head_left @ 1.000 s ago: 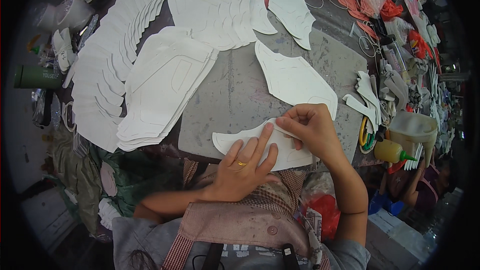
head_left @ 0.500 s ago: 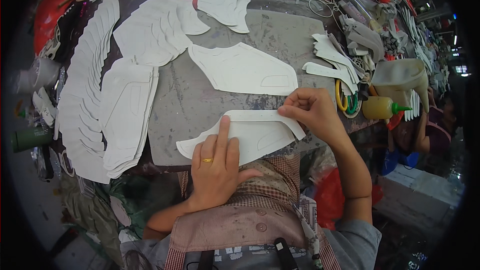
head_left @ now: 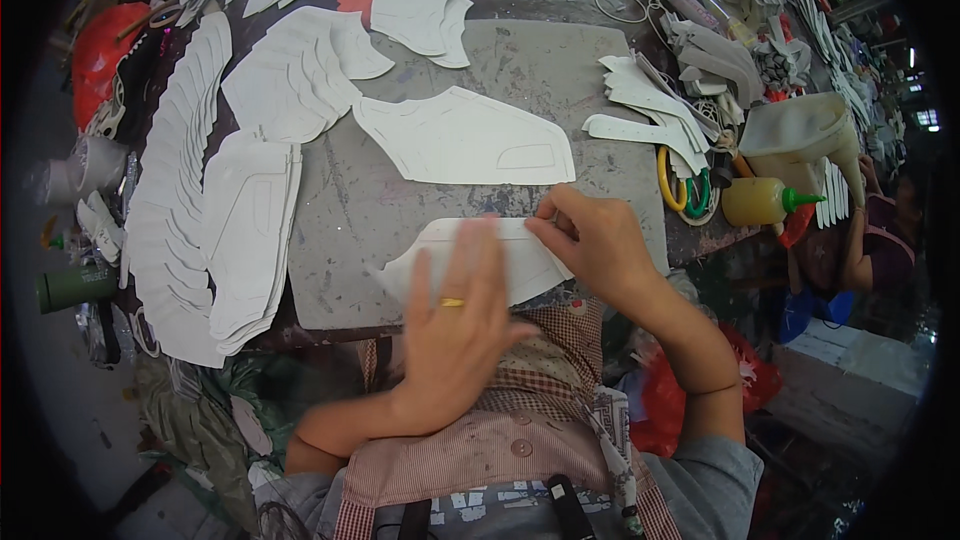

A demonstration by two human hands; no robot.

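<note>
A white cut panel (head_left: 420,258), shaped like a shoe-upper part, lies at the front edge of the grey board (head_left: 340,285). Along its far edge runs a narrow white strip (head_left: 508,229). My left hand (head_left: 455,340), with a gold ring, is blurred; its stretched fingers lie across the strip and panel. At the strip's right end, my right hand (head_left: 605,248) pinches it between thumb and finger, hiding that end. Beyond my hands a second white panel (head_left: 465,140) with drawn outlines rests flat on the board.
Overlapping white panels (head_left: 165,200) and a neat stack (head_left: 245,240) stand at left. Curved white strips (head_left: 655,110) lie at the board's right, beside scissors with yellow and green handles (head_left: 684,185), a yellow squeeze bottle (head_left: 755,202) and a translucent container (head_left: 795,130). A co-worker (head_left: 880,250) sits at far right.
My left hand has slid right along the strip toward my right hand. The right hand has moved slightly left, still pinching. The strip's bent right end has gone behind my right hand.
</note>
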